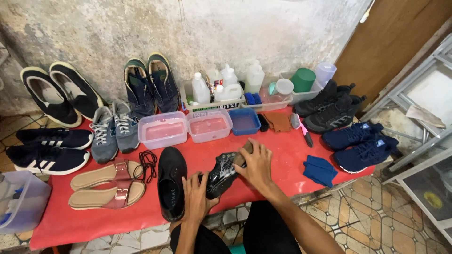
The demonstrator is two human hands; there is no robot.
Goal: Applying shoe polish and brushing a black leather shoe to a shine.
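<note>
Left hand [197, 196]: clasped around the heel end of a black shoe [221, 175], low centre of the frame, so that it is steadied.
Right hand [256, 164]: clenched on a brush [241, 154], which is pressed on the wet shoe top.
Black shoe: tilted on the red mat [84, 223], beside its mate [171, 181].
Tubs [182, 128]: kept within reach, upper centre.
Sandals [106, 184]: lower left.

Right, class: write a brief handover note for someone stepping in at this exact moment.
Left hand: holds the wet black shoe at its heel end.
Right hand: presses a brush onto the shoe's upper.
The shoe looks soapy and shiny; its mate lies alongside on the red mat, looking dry.
Left: finish this shoe, then its mate. Tubs of water sit behind.
</note>
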